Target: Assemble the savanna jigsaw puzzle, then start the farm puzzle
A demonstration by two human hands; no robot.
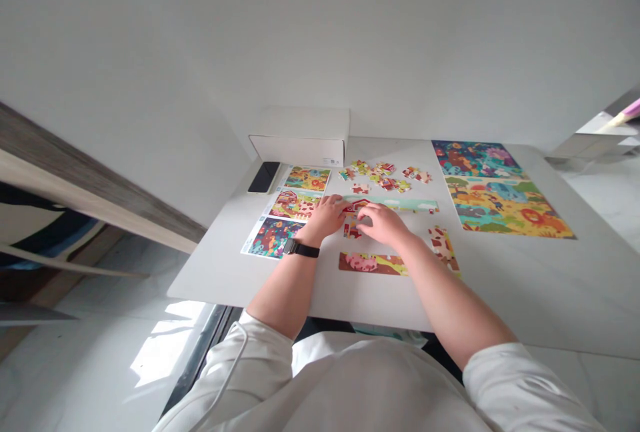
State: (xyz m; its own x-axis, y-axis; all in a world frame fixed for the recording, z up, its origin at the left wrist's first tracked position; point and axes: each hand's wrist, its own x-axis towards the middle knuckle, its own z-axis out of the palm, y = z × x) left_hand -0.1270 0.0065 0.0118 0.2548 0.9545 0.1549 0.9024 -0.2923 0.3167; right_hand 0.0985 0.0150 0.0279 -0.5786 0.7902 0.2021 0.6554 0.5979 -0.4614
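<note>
My left hand (327, 217) lies with fingers stretched out at the left end of the upper puzzle strip (400, 204), which shows a red barn and pale sky. Just right of it, my right hand (384, 224) is bent over the strip, thumb and index finger slightly apart. By the right thumb is a small red puzzle section (352, 231), partly covered by the hand. Nearer my body lies a joined bottom strip (373, 263) with a pink pig. A joined side section (443, 247) with a brown-and-white cow is partly behind my right forearm.
Several loose puzzle pieces (385, 175) lie beyond my hands. On the left are a picture sheet (260, 235), a phone (264, 177) and a white box (300, 150) against the wall. A larger assembled puzzle (505, 195) covers part of the table's right side.
</note>
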